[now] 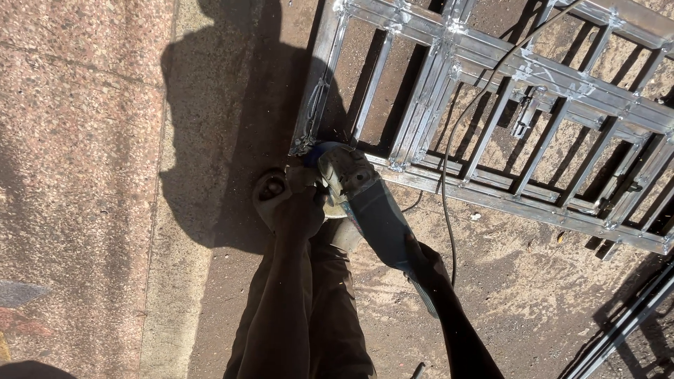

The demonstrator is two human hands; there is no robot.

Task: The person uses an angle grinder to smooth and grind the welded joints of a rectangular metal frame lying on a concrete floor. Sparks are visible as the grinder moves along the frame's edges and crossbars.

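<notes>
The person stands over a welded steel grille frame (491,105) lying flat on the bare ground (533,281), and works an angle grinder (365,200) at the frame's near left corner. The grinder's head and guard sit right at that corner, where the outer upright meets the bottom rail; whether the disc is actually touching metal cannot be told, as the guard hides it.

The left hand (298,207) is clenched around the front of the tool, near the head, apparently on a side handle, though deep shadow hides the grip itself. The right hand (425,263) is wrapped around the rear of the blue-grey body. The power cable (449,161) trails from the back of the tool, up across the bars of the frame.

To do this grinding well, it seems wise to keep both hands firmly closed, hold the disc at a shallow angle to the weld bead, and let the tool's weight do the cutting instead of pressing. The foot (270,189) rests just beside the head, so sparks should be thrown away from it. The cable crossing the frame risks snagging on a bar; keeping it slack and behind the body would help.
</notes>
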